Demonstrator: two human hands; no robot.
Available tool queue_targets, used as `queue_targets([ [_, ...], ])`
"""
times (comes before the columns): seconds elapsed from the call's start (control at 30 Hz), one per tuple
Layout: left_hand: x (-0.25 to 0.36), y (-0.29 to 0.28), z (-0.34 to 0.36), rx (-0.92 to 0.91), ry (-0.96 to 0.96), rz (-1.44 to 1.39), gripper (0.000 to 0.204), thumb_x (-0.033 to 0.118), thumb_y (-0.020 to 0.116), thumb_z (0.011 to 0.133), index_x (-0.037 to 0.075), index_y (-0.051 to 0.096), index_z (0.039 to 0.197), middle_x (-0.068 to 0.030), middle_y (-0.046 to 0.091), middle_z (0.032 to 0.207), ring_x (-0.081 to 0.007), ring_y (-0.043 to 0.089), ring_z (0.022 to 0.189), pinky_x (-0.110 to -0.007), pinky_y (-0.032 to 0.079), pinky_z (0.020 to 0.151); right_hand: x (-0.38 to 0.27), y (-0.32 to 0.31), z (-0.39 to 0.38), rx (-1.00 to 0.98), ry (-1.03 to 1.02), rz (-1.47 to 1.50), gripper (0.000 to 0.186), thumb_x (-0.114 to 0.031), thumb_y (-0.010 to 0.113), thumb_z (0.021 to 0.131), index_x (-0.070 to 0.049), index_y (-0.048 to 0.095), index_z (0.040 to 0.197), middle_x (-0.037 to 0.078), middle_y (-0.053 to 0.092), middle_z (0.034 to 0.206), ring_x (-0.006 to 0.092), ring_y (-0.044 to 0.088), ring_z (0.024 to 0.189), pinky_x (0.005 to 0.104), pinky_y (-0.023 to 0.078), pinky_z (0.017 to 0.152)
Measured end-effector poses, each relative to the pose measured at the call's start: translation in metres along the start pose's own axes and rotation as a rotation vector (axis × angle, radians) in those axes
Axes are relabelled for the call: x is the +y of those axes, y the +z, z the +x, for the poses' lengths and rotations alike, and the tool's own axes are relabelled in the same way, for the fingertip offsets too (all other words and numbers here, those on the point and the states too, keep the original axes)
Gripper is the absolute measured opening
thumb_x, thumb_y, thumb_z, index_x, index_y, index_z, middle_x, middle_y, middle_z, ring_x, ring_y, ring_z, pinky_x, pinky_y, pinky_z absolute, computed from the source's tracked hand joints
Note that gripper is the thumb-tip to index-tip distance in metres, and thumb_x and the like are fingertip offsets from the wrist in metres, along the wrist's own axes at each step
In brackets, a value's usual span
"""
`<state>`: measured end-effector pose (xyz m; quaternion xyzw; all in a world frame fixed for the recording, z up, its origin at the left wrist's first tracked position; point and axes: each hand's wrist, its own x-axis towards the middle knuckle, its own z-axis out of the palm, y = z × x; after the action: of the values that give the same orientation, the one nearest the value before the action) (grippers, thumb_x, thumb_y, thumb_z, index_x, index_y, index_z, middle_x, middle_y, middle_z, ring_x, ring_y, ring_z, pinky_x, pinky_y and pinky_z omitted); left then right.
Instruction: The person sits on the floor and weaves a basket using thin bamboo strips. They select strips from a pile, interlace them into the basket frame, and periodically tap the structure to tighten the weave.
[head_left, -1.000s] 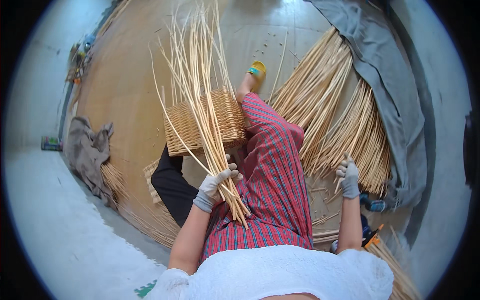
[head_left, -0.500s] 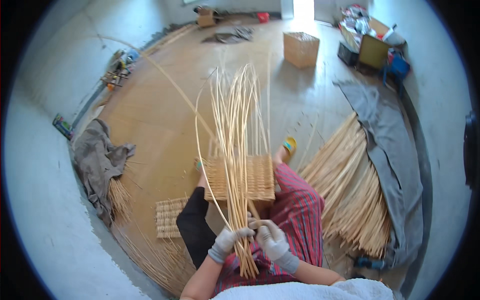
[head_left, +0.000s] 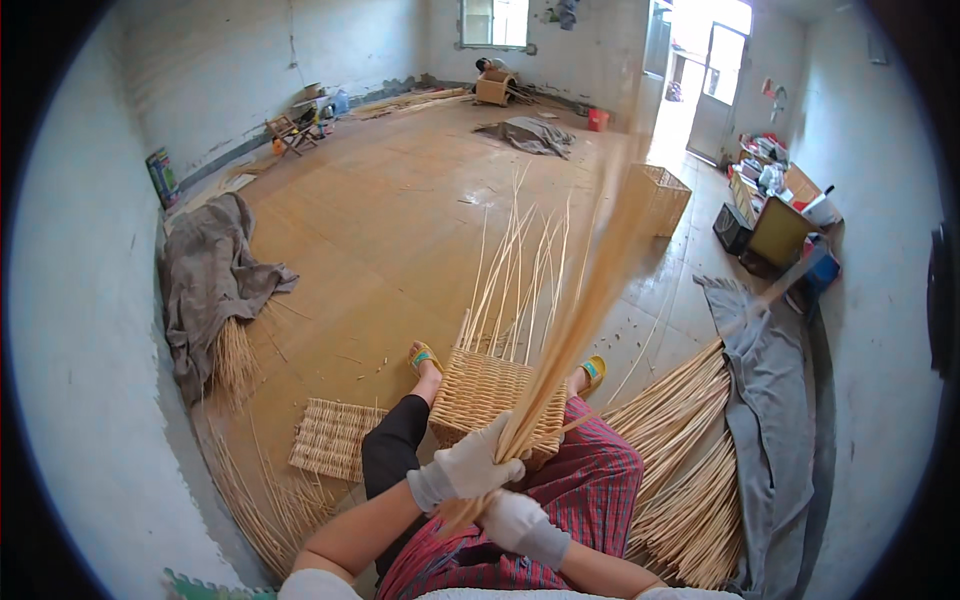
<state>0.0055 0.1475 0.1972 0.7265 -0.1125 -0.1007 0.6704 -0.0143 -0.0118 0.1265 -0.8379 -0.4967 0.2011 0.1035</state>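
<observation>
While gloved left hand [head_left: 468, 468] fingers grip pale, stiff wicker rods [head_left: 560, 350], right hand [head_left: 515, 520] clasps below; ribbed woven basket [head_left: 490, 395] beside.

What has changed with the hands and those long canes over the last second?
The right hand left the cane pile at the person's right and joined the left hand on the bundle of canes, which now swings blurred, up and rightward. The half-woven basket stays on the lap, and the woven mat beside the leg.
</observation>
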Motion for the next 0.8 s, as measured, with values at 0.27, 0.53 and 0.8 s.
queue_targets([
  [0.27,-0.057,-0.026,-0.093,-0.220,-0.017,0.525,0.049,0.014,0.059,0.088,0.012,0.049,0.136,-0.0159,0.064,0.121,-0.0359,0.063,0.114,-0.043,0.052,0.094,-0.059,-0.098,-0.032,0.427,-0.587,0.407,0.037,-0.012,0.065,0.092,-0.012,0.064,0.129,0.014,0.070,0.100,0.0312,0.069,0.090,0.0409,0.057,0.076],
  [0.53,-0.026,0.020,-0.168,-0.154,-0.196,1.394,0.019,0.025,0.061,0.085,0.018,0.061,0.103,-0.0054,0.060,0.075,-0.0217,0.068,0.074,-0.038,0.052,0.065,0.054,0.025,0.099,0.304,0.043,-0.003,0.010,-0.020,0.059,0.089,-0.010,0.062,0.090,0.013,0.071,0.088,0.0307,0.070,0.088,0.0427,0.056,0.078],
  [0.8,0.000,0.029,-0.177,-0.202,-0.230,1.328,0.018,0.024,0.058,0.089,0.020,0.061,0.106,-0.0014,0.058,0.073,-0.0184,0.066,0.069,-0.035,0.051,0.059,0.090,0.238,0.123,-0.448,-0.219,-0.043,0.043,-0.019,0.059,0.089,-0.016,0.059,0.132,0.017,0.073,0.102,0.0343,0.071,0.099,0.0439,0.057,0.085],
])
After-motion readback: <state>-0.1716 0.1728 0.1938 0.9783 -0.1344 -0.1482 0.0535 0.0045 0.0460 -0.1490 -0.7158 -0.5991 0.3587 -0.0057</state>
